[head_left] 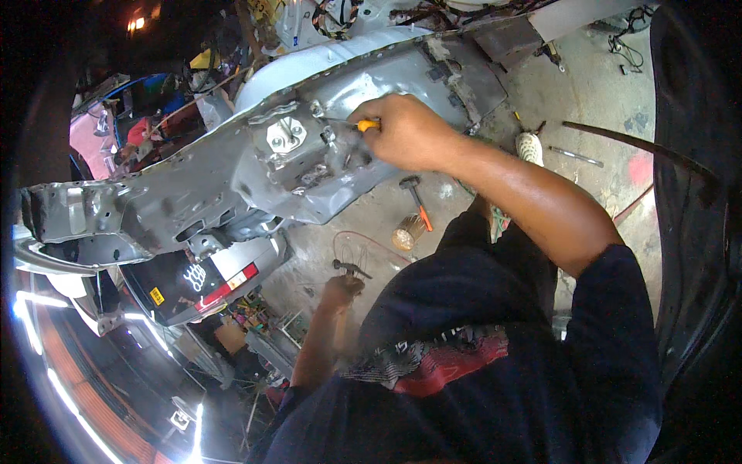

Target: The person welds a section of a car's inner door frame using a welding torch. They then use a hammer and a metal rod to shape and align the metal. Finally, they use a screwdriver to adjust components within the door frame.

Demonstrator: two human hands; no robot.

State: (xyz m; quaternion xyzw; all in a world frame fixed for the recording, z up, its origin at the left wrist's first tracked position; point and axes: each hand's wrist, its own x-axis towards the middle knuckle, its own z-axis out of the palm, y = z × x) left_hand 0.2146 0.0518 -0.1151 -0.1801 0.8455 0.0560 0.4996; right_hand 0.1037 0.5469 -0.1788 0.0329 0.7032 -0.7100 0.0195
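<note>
Across the upper middle runs a grey bare-metal car body section [193, 162] with holes, folds and rough seams. My right hand [413, 135] is closed round a screwdriver [369, 124] with a yellow-orange handle. Its thin shaft points left at the panel, close to a white metal plate [286, 134] with holes; whether the tip touches cannot be made out. Lower down, away from the panel, my left hand [342, 291] grips a hammer [352, 268]; its dark head shows above the fist.
On the concrete floor lie an orange-handled hammer [418, 204], a round container [408, 232] and a metal rod [576, 156]. A white shoe [529, 147] stands beside them. A car's rear [209, 282] is at left. A dark curved strip [634, 143] juts in at right.
</note>
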